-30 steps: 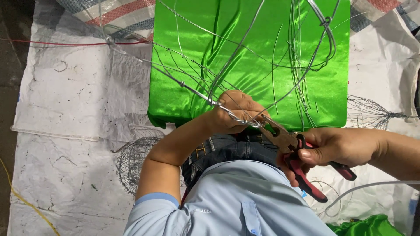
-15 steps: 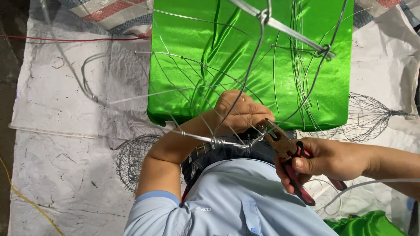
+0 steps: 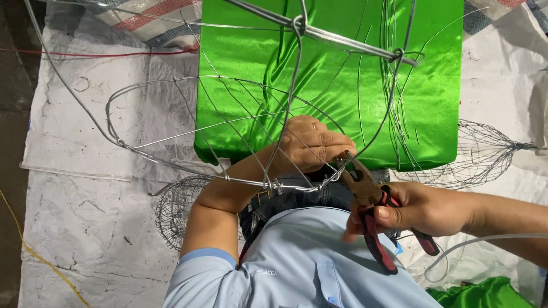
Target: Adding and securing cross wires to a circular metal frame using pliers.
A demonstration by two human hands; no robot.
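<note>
Here, much of the wire frame point(image 3: 228, 131) runs past the top and left edges of the view, so its full shape cannot be made out, and its thin strands are hard to follow against the glossy green fabric point(image 3: 337, 85). The left hand point(image 3: 314, 142) is closed on the frame's wire where several strands meet, fingers curled together just above the person's lap; the exact strand it pinches is hidden under the fingers. The right hand point(image 3: 422, 208) is wrapped tight around the red handles of the pliers point(image 3: 371, 199), whose tip touches the wire just beside the left fingertips. Whether the plier nose is biting the wire or only resting on it is too small to tell.

Compared with half a second ago, the frame has swung: the twisted rim wire now lies lower across the left forearm, and the thick crossbar with its wire knots has come further into view at the top. The pliers have tilted more upright and the right hand has slid a little to the right.

Around them, the green fabric lies on a white woven sheet point(image 3: 91, 188). A small wire mesh cone point(image 3: 485, 154) sits at the right, another mesh piece point(image 3: 174, 211) lies partly hidden behind the left elbow, and the light blue shirt point(image 3: 297, 268) blocks the lap.
</note>
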